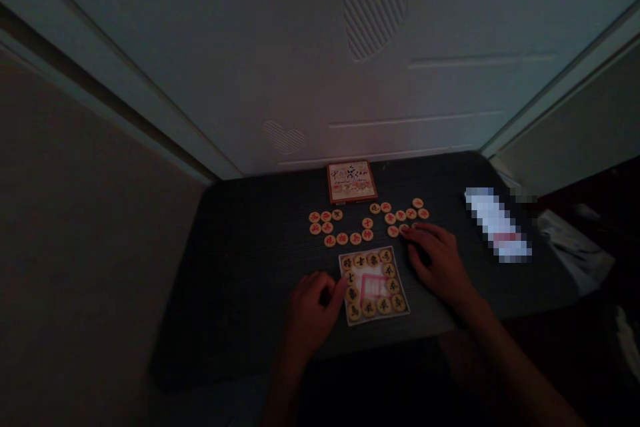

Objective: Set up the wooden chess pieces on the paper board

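Note:
A shallow square tray (406, 313) lies flat, with round Chinese chess pieces bearing dark characters set along its sides and a red-printed middle. My left hand (313, 312) rests at the tray's left edge, fingers loosely curled and thumb apart, the thumb tip against that edge. Over at the right, my right hand (440, 260) reaches forward, fingertips on red-marked Chinese chess pieces (393, 231) and thumb held away from the fingers. The fingertips partly cover the pieces beneath them. More loose pieces (342, 239) lie in uneven rows beyond the tray.
A printed Chinese chess box (351, 182) sits behind the pieces on the dark table (225, 267). A blurred-out bright phone-like object (497, 223) lies at the right. A pale panel with raised hearts (370, 7) rises behind the table. The light is dim.

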Action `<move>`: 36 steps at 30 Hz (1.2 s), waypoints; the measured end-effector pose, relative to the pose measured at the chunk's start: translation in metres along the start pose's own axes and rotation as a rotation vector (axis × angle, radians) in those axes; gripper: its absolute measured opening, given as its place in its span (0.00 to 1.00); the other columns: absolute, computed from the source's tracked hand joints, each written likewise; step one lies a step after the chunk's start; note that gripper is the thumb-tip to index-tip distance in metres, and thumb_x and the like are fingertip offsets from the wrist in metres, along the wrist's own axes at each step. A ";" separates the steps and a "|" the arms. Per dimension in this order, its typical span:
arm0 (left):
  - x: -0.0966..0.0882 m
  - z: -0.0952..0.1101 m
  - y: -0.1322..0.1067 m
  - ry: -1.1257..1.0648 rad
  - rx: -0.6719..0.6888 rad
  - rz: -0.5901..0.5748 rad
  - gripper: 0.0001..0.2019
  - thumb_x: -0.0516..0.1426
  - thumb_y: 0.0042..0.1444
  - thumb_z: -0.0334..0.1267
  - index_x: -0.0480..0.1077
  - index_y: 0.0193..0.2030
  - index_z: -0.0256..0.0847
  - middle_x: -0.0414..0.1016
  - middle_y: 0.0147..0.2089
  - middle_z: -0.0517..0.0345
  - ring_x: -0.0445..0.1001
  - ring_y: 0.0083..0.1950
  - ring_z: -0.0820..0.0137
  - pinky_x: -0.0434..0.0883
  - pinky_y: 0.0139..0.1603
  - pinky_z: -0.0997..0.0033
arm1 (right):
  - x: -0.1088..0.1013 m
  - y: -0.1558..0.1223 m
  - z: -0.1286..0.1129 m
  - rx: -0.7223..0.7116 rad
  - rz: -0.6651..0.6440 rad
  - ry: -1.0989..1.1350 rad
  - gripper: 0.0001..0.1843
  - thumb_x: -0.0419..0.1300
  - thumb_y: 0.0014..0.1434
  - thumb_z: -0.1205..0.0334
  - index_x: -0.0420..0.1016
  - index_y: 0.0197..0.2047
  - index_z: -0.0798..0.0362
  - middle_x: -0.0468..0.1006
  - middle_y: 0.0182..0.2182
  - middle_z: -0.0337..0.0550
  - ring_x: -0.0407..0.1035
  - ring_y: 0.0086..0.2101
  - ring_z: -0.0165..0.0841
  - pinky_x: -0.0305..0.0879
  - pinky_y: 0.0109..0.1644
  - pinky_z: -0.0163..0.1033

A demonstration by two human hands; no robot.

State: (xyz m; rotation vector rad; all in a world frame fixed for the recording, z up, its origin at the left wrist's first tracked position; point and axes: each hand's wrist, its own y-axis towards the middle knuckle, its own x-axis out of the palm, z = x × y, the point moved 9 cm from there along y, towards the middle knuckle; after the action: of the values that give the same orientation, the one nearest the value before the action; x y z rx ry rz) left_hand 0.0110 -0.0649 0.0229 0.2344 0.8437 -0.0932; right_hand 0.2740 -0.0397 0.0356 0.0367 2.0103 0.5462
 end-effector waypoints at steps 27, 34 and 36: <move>0.001 0.000 0.000 0.009 -0.007 -0.008 0.17 0.55 0.67 0.44 0.63 0.26 0.43 0.67 0.25 0.63 0.68 0.29 0.70 0.63 0.35 0.70 | -0.014 -0.029 0.008 0.094 0.035 0.123 0.17 0.61 0.66 0.58 0.75 0.58 0.46 0.76 0.53 0.49 0.73 0.52 0.43 0.73 0.56 0.52; 0.001 0.000 0.000 0.020 0.002 0.005 0.18 0.55 0.68 0.43 0.63 0.25 0.42 0.68 0.24 0.63 0.68 0.28 0.70 0.63 0.34 0.70 | 0.004 -0.024 -0.002 0.046 -0.017 0.122 0.16 0.59 0.67 0.61 0.75 0.57 0.47 0.76 0.56 0.50 0.72 0.53 0.43 0.73 0.58 0.54; 0.001 0.000 0.001 0.027 -0.001 0.006 0.18 0.55 0.67 0.44 0.63 0.25 0.42 0.68 0.24 0.63 0.68 0.28 0.70 0.63 0.34 0.70 | 0.007 -0.023 -0.003 0.044 -0.021 0.116 0.15 0.59 0.67 0.62 0.76 0.56 0.48 0.77 0.55 0.50 0.73 0.52 0.43 0.73 0.57 0.55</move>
State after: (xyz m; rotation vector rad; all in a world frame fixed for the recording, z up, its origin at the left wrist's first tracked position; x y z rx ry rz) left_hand 0.0115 -0.0644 0.0226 0.2374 0.8695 -0.0841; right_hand 0.2725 -0.0593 0.0218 0.0117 2.1330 0.5005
